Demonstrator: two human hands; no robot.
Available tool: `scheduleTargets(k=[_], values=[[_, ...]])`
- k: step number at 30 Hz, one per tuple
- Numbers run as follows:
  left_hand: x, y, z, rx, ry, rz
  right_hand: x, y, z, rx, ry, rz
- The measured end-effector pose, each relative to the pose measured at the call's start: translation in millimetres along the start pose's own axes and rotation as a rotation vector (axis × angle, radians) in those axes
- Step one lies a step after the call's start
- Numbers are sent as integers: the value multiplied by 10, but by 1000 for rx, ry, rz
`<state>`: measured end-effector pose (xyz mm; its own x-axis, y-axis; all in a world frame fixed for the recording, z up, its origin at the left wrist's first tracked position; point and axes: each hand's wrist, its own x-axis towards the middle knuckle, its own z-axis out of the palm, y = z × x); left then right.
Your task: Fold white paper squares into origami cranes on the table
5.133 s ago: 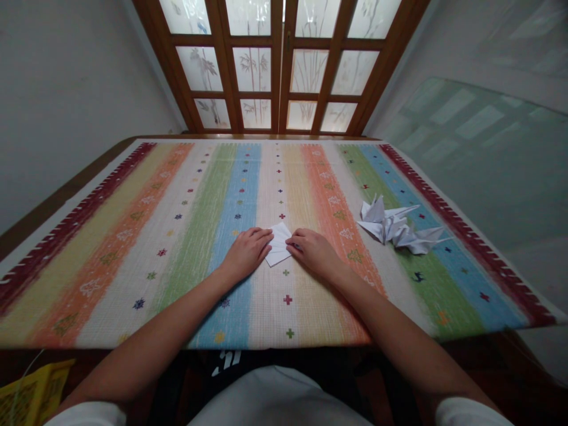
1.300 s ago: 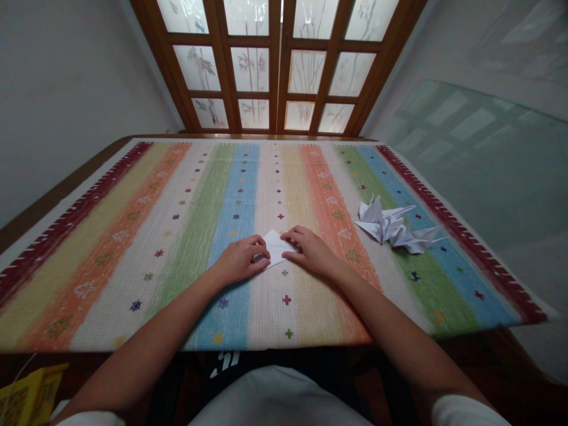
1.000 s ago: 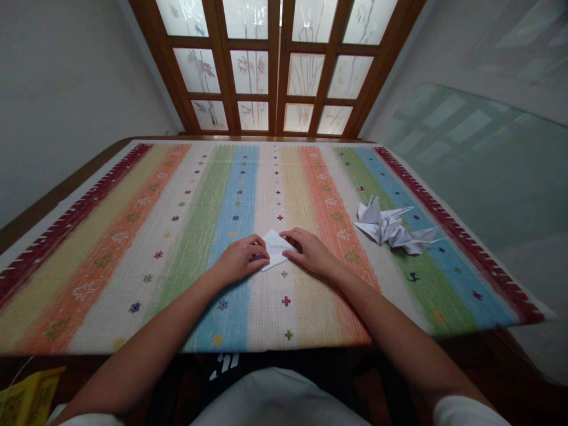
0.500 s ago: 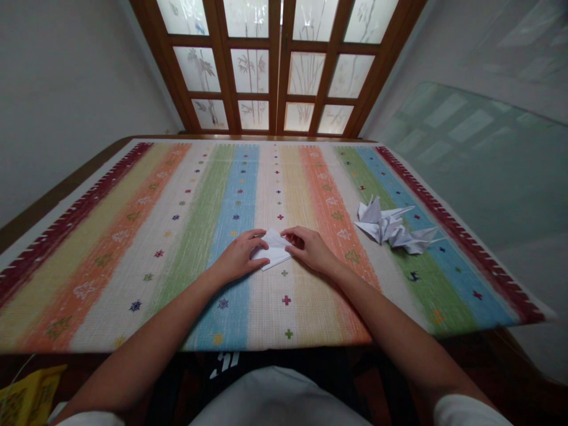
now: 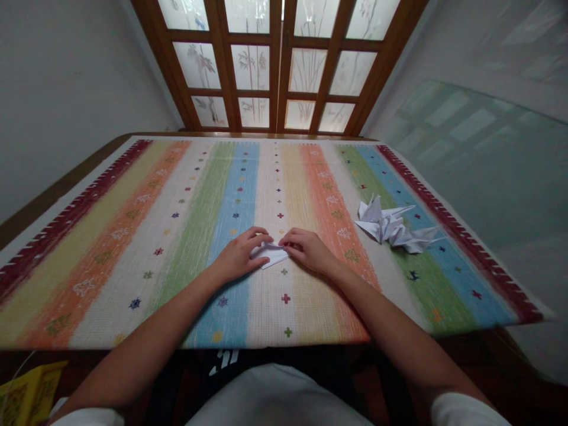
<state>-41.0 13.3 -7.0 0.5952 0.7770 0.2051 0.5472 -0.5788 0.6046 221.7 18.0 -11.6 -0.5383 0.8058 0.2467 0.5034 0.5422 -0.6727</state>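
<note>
One folded white paper (image 5: 275,253): flat, small packet between the left hand (image 5: 241,254) and the right hand (image 5: 309,248); it serves as the landmark for every place below.
Left hand: on the left end of the folded white paper, half open and curved; the thumb lies on the near part, the fingertips are by the far edge, and a gap of white shows between.
Right hand: at the right end of the folded white paper, nearly closed, fingers curled, thumb and forefinger pinching its far right corner.
Far edge: appears bent up off the packet between the two sets of fingertips; the layers are too small to count.
Folds done: the sheet is already reduced to a compact, straight-edged packet, so several creases seem to be in place.
Folds left: the raised edge is neither flat nor visibly creased, so this fold looks partway through; the piece has none of the points seen on the cranes.
Paper cranes (image 5: 376,216): to the right of the folded white paper and slightly beyond it, well apart from both hands; at least two, overlapping, shaped with wings and points, apparently finished.
Striped tablecloth (image 5: 190,236): beneath the folded white paper, reaching out on all sides of it.
Yellow basket (image 5: 38,384): far to the left of the folded white paper and lower, off the table's near side.
</note>
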Motion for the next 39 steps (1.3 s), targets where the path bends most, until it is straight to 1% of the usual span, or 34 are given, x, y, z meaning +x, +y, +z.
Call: scheduleTargets(k=[4, 7, 13, 19, 29, 39], values=[[-2, -25, 8, 58, -35, 21, -23, -21, -29, -77, -54, -39], [3, -37, 19, 70, -42, 26, -29, -24, -25, -111, -68, -42], [5, -9, 24, 127, -46, 57, -27, -21, -15, -100, -85, -17], [-1, 0, 3, 153, -49, 80, -36, -46, -71, -104, -124, -5], [15, 24, -34, 144, -79, -25, -50, -60, -117, -104, -142, 67], [-1, 60, -63, 184, -46, -62, -42, -112, -172, -117, -154, 98]])
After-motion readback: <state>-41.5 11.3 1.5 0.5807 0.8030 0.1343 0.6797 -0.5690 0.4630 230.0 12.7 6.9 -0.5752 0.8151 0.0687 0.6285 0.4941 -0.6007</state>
